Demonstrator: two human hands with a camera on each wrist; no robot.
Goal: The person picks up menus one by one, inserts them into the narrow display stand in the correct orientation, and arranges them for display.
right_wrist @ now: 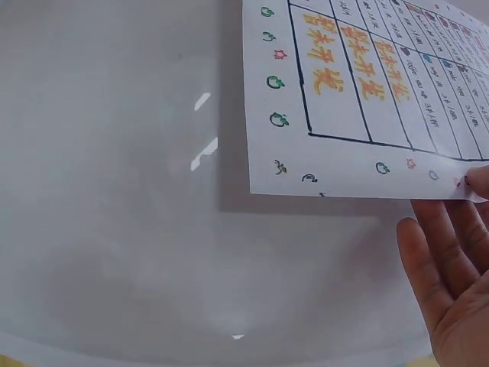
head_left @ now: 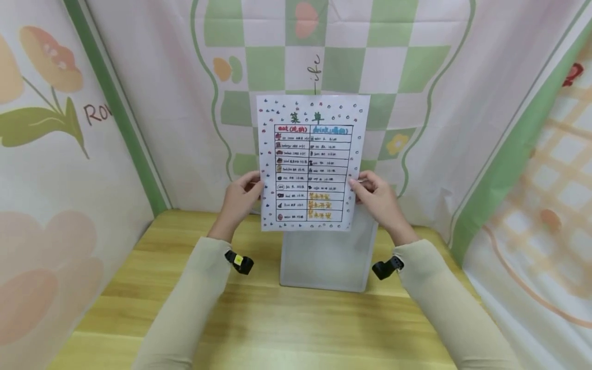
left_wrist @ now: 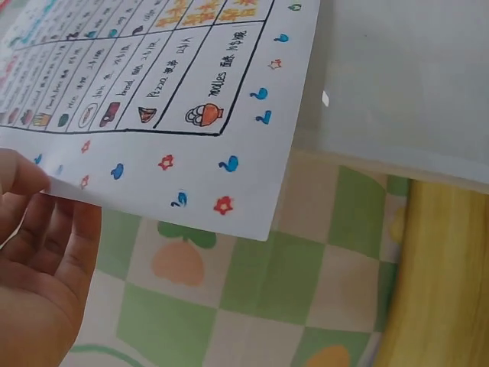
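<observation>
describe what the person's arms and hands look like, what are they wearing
Both arms are in long, plain pale beige sleeves that end at the wrists. A small black camera is strapped under each wrist; the left wrist's unit has a yellow spot. The left hand and right hand are bare, with no gloves or rings visible.

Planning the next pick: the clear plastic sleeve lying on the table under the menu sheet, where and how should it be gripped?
Probably the near short edge of the clear sleeve, approached from the person's side. It lies flat on the wooden table, so fingers must slide under an edge; the far part sits beneath the menu sheet, which the left hand and right hand pinch by its side edges.
</observation>
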